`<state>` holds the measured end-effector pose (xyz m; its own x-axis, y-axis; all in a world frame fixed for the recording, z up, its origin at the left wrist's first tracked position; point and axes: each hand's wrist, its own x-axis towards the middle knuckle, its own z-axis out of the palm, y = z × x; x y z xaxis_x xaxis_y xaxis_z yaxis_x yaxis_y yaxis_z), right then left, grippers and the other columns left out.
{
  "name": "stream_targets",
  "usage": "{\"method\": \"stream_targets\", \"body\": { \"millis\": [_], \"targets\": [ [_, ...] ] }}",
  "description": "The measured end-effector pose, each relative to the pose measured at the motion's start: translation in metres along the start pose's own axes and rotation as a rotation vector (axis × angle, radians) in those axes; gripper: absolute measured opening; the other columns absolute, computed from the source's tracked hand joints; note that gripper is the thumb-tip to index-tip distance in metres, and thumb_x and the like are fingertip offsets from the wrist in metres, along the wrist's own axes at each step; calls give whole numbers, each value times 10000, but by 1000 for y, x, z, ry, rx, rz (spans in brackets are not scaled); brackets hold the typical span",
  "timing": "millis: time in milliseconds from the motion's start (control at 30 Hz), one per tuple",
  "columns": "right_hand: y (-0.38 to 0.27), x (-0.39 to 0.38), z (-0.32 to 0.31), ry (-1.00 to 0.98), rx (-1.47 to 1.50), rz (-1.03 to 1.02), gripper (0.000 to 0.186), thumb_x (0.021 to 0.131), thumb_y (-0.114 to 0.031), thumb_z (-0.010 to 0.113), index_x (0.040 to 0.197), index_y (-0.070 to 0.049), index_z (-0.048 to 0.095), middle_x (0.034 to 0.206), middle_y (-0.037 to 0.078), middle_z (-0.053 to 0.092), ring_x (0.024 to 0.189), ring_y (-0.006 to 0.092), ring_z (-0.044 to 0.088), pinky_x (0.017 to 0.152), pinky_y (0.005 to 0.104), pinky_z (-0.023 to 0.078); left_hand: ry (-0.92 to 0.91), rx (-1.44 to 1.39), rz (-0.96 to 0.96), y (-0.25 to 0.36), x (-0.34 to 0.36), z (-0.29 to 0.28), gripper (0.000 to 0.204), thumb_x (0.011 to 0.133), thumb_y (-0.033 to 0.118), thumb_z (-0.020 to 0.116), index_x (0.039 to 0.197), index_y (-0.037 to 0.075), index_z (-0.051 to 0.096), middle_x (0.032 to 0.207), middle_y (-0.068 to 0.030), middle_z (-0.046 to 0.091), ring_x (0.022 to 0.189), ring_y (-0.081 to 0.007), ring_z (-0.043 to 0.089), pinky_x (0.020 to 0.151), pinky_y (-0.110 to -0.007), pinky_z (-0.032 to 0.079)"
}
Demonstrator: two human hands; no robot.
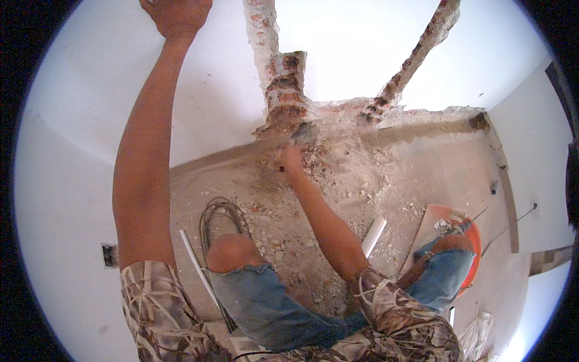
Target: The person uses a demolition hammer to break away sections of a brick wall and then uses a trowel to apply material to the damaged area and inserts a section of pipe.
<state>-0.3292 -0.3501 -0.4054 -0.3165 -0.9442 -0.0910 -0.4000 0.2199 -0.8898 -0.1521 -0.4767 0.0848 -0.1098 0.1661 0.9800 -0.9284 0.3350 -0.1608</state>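
My left hand (178, 17) reaches up against the white wall (211, 90) at the upper left. Its fingers run past the picture's edge, so their pose is hidden. Low at the wall's foot, my right hand (292, 158) is closed and smeared by motion. Just beyond it a blurred grey thing (304, 133) shows, seemingly held, its kind unclear. Above it rises a rough channel (284, 87) cut into the wall, baring red brick. Broken plaster and brick rubble (329, 172) lies around my right hand and across the floor toward me.
A second, slanting channel (416, 51) runs up the wall to the right. By my right knee stands an orange bucket (476, 241) with rubble near its rim. A coiled cable (208, 211), a white strip (196, 262) and a white pipe-like piece (374, 235) lie near my legs.
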Motion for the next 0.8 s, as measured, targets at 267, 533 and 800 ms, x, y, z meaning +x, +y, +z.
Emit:
{"method": "stream_targets", "body": {
  "millis": [267, 533, 800],
  "targets": [
    [-68, -115, 78, 64, 121, -250, 591, 920, -217, 487, 1458, -48, 312, 1321, 190, 491, 1127, 304, 538, 935, 447, 443, -28, 55, 56, -47, -11, -21, 563, 921, 294, 524, 1420, 59, 411, 1520, -203, 325, 1415, -395, 288, 1133, -600, 192],
    [1, 0, 26, -14, 572, 191, 583, 937, -251, 501, 1459, -57, 327, 1378, 187, 453, 1174, 340, 507, 927, 471, 445, 8, -7, -25, 7, 9, 1, 578, 904, 282, 543, 1417, 53, 410, 1527, -199, 317, 1425, -389, 274, 1137, -597, 191],
    [-42, -111, 1, -259, 302, 23, 475, 931, -316, 505, 1344, -91, 434, 1242, 158, 529, 1067, 290, 546, 741, 460, 505, -49, 61, 25, -32, -10, -14, 573, 908, 260, 540, 1423, 48, 403, 1530, -204, 313, 1423, -384, 285, 1144, -585, 184]
  ]
}}
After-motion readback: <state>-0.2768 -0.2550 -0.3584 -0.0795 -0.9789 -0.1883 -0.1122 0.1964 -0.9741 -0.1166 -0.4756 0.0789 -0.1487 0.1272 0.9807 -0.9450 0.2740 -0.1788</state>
